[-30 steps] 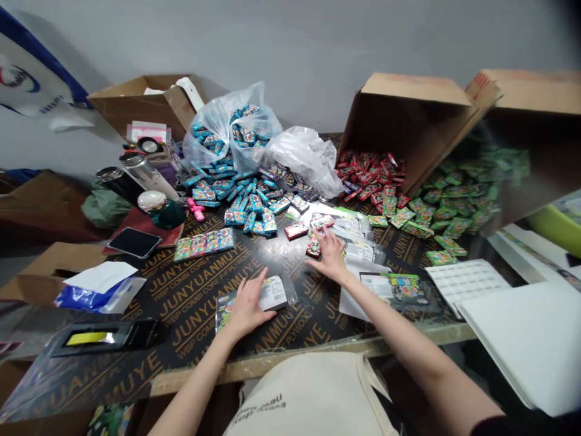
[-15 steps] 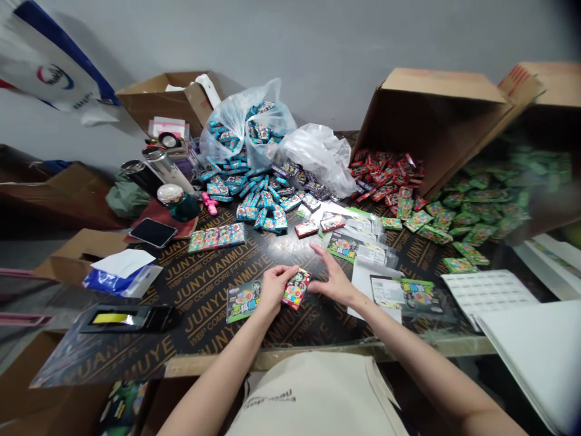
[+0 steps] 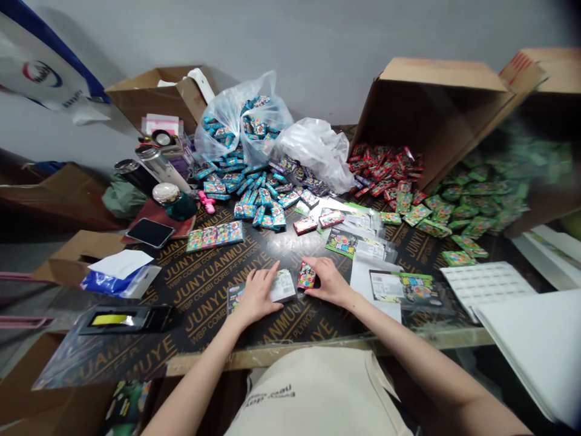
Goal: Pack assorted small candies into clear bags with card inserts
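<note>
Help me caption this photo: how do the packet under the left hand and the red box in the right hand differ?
Size: the packet is wide; the red box is much smaller.
Look: the packet is pale near its right end; the red box is red with many-coloured print.
Hold: the left hand lies spread over the packet; the right hand grips the red box.
Both carry print.

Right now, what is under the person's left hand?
A printed packet lies under the left hand. Its left end and the white label toward its right end show; the hand covers the middle, so that part cannot be seen.
</note>
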`<state>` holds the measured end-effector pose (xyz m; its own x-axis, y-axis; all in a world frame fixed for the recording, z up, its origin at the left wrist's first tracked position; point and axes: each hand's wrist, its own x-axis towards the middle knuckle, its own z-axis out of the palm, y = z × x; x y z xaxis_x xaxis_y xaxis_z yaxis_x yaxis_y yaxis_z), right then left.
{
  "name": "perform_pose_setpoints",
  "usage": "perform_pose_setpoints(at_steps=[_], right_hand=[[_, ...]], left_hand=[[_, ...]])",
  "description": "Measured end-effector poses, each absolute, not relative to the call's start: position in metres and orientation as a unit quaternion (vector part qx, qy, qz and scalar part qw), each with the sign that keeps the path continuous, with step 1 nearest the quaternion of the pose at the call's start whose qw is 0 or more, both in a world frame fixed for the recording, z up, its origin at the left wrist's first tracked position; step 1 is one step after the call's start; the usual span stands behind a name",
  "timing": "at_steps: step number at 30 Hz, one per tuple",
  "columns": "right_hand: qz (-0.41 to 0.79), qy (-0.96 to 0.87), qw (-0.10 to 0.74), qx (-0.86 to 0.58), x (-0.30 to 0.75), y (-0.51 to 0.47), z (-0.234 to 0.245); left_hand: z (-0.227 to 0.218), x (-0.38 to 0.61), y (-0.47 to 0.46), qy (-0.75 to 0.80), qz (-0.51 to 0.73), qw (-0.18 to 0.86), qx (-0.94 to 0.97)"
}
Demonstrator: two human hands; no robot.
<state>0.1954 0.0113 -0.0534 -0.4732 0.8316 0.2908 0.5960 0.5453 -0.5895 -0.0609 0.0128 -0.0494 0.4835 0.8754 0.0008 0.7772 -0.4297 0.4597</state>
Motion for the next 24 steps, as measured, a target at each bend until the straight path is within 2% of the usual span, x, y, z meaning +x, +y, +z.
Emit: perform_pose_setpoints(at_steps=[7,11,15,18,20,22,24], right_hand=[[0.318,-0.855,0.247,-0.327,0.188,0.013,-0.048],[0.248,-0.812,0.289,-0.443,0.184,0.001,-0.045],[0.247,-0.818,0.257,-0.451,0.201,0.010,-0.043],[0.127,-0.744,0.278,-0.594,0.260,0.048,-0.037],[0.047,-0.652,0.249,-0.715,0.314,0.080,-0.032],[0.046,-0.609,0.168,-0.774,0.366,0.107,-0.027],[0.059,-0.608,0.150,-0.778,0.404,0.121,-0.023]], left_hand=[[-0.042,-0.055,0.007,0.428,0.152,0.221,0.863],[-0.045,-0.052,0.015,0.461,0.195,0.200,0.842],[-0.063,-0.046,0.025,0.472,0.202,0.194,0.836],[-0.077,-0.041,0.026,0.466,0.185,0.181,0.846],[-0.084,-0.041,0.023,0.461,0.175,0.168,0.853],[-0.089,-0.043,0.019,0.454,0.169,0.159,0.860],[-0.092,-0.049,0.016,0.451,0.167,0.157,0.862]])
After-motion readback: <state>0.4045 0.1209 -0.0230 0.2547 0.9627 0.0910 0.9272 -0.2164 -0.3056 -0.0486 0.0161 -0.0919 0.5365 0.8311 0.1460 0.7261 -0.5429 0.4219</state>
